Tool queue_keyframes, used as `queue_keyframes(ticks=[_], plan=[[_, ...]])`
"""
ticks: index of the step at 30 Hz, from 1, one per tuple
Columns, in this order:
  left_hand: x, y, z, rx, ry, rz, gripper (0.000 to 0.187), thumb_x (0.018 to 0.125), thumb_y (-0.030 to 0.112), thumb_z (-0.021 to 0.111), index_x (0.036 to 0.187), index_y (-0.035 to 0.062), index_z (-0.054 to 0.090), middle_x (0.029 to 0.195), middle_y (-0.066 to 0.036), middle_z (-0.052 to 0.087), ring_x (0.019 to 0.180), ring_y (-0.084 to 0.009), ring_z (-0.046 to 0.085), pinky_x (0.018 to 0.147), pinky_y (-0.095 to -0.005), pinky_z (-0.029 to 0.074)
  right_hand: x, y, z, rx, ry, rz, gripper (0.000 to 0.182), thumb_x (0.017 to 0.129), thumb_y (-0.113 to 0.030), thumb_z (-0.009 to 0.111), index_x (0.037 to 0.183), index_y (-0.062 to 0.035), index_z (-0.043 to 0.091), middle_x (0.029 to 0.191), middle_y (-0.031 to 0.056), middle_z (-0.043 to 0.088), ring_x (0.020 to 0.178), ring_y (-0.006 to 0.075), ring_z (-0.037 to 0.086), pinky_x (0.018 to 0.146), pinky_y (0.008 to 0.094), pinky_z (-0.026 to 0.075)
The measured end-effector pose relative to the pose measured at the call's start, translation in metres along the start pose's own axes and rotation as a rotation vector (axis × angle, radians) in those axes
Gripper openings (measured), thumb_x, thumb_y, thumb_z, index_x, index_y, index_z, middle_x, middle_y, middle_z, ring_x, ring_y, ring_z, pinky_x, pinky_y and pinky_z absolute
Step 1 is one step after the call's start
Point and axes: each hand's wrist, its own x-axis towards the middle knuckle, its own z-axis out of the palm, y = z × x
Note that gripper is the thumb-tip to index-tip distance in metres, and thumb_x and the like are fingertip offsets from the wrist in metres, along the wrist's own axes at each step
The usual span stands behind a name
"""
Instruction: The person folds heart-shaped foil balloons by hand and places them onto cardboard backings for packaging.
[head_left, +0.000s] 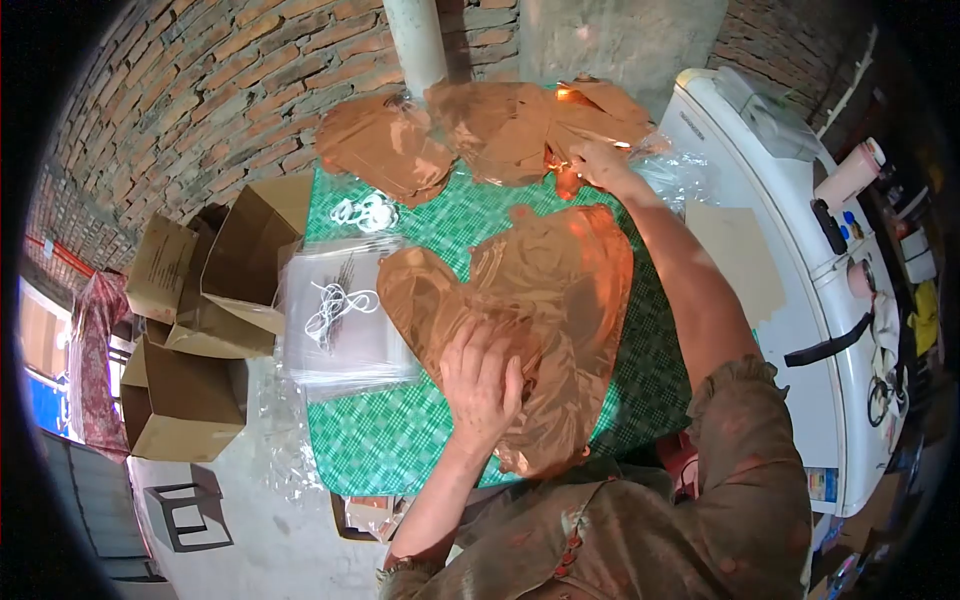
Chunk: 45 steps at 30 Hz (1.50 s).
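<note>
A flat, heart-shaped copper-coloured foil balloon [545, 260] lies on the green checked tablecloth [385, 455] close to my body. My left hand [480, 375] rests on its left lobe, palm down with the fingers stretched out. At the table's far right, my right hand [603, 166] reaches to another copper foil balloon [605, 115], its fingers closed on the crumpled lower edge. Two more flat piles of copper foil, a left pile [375, 150] and a middle pile [495, 125], lie along the back.
Clear plastic sleeves [350, 345] with white string [335, 310] on top lie at the table's left. A second string bundle [365, 212] sits behind them. Open cardboard boxes [240, 255] stand left of the table. A white refrigerator [785, 200] lies along the right, a brick wall [250, 75] behind.
</note>
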Motion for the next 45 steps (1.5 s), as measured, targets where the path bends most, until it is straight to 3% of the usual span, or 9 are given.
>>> queue_keyframes(ticks=[12, 20, 23, 26, 31, 37, 41, 44, 45], plan=[[0.1, 0.0, -0.016, -0.164, -0.03, 0.069, 0.027, 0.086, 0.002, 0.071, 0.113, 0.0021, 0.068, 0.116, -0.016, 0.067, 0.104, -0.0371, 0.065, 0.085, -0.0439, 0.053, 0.026, 0.034, -0.015, 0.398, -0.026, -0.084, 0.009, 0.098, -0.011, 0.056, 0.094, -0.0044, 0.052, 0.084, 0.0096, 0.054, 0.081, 0.0227, 0.053, 0.074, 0.0371, 0.045], [0.25, -0.055, 0.12, -0.179, -0.083, 0.168, 0.041, 0.093, 0.007, 0.068, 0.132, 0.0055, 0.058, 0.129, -0.017, 0.061, 0.096, -0.0319, 0.07, 0.076, -0.0412, 0.056, 0.025, 0.021, -0.041, 0.366, -0.123, -0.259, 0.017, 0.1, -0.019, 0.056, 0.097, -0.003, 0.054, 0.084, 0.0149, 0.056, 0.081, 0.0311, 0.054, 0.075, 0.0417, 0.045], [0.28, -0.08, 0.175, -0.137, -0.071, 0.253, 0.034, 0.089, 0.01, 0.069, 0.123, 0.0082, 0.067, 0.107, -0.021, 0.068, 0.094, -0.0393, 0.068, 0.08, -0.0489, 0.055, 0.023, 0.016, -0.048, 0.401, -0.066, -0.368, 0.02, 0.098, -0.022, 0.058, 0.094, -0.0034, 0.053, 0.083, 0.0172, 0.056, 0.08, 0.0355, 0.054, 0.073, 0.0445, 0.044], [0.292, -0.082, 0.204, 0.142, -0.353, 0.124, 0.02, 0.087, 0.013, 0.071, 0.106, 0.007, 0.076, 0.091, -0.021, 0.072, 0.083, -0.04, 0.07, 0.077, -0.0498, 0.055, 0.021, 0.01, -0.06, 0.379, -0.039, -0.368, 0.02, 0.097, -0.022, 0.059, 0.096, -0.0025, 0.055, 0.088, 0.0174, 0.059, 0.085, 0.0363, 0.057, 0.076, 0.0454, 0.045], [0.296, -0.088, 0.223, -0.083, -0.105, -0.164, 0.027, 0.088, 0.027, 0.078, 0.088, 0.0002, 0.076, 0.081, -0.023, 0.072, 0.077, -0.0383, 0.072, 0.075, -0.046, 0.057, 0.014, -0.002, -0.069, 0.427, 0.171, -0.09, 0.023, 0.095, -0.022, 0.064, 0.1, -0.0009, 0.057, 0.099, 0.0182, 0.064, 0.094, 0.0369, 0.062, 0.083, 0.0449, 0.048], [0.29, -0.077, 0.207, -0.378, -0.239, -0.599, 0.029, 0.093, 0.028, 0.076, 0.082, 0.0004, 0.075, 0.076, -0.014, 0.073, 0.066, -0.022, 0.07, 0.06, -0.0396, 0.056, 0.003, 0.011, -0.049, 0.089, 0.27, -0.482, 0.027, 0.093, -0.016, 0.066, 0.114, -0.0039, 0.054, 0.11, 0.0213, 0.066, 0.109, 0.0387, 0.064, 0.088, 0.0481, 0.051], [0.286, -0.081, 0.212, -0.821, -0.158, -0.831, 0.028, 0.1, 0.026, 0.07, 0.09, -0.0005, 0.069, 0.082, -0.012, 0.073, 0.065, -0.021, 0.069, 0.055, -0.0364, 0.056, -0.006, -0.007, -0.066, 0.008, -0.113, -0.204, 0.044, 0.094, -0.01, 0.061, 0.137, -0.0071, 0.051, 0.109, 0.0234, 0.07, 0.102, 0.0425, 0.067, 0.089, 0.046, 0.055], [0.29, -0.112, 0.229, -1.199, -0.012, -0.862, 0.026, 0.102, 0.028, 0.067, 0.101, 0.003, 0.06, 0.071, -0.013, 0.069, 0.055, -0.0222, 0.068, 0.041, -0.0354, 0.048, -0.001, 0.018, -0.039, -0.124, -0.268, -0.226, 0.04, 0.092, -0.008, 0.062, 0.132, -0.0058, 0.06, 0.106, 0.0218, 0.072, 0.101, 0.0412, 0.069, 0.085, 0.0471, 0.057], [0.293, -0.112, 0.223, -1.301, -0.051, -0.876, 0.03, 0.104, 0.03, 0.063, 0.102, 0.0014, 0.054, 0.071, -0.013, 0.068, 0.057, -0.0238, 0.069, 0.044, -0.0365, 0.053, 0.005, 0.017, -0.039, -0.469, -0.426, -0.382, 0.025, 0.093, -0.005, 0.058, 0.113, -0.0051, 0.073, 0.109, 0.0202, 0.073, 0.101, 0.0401, 0.07, 0.081, 0.0479, 0.058]])
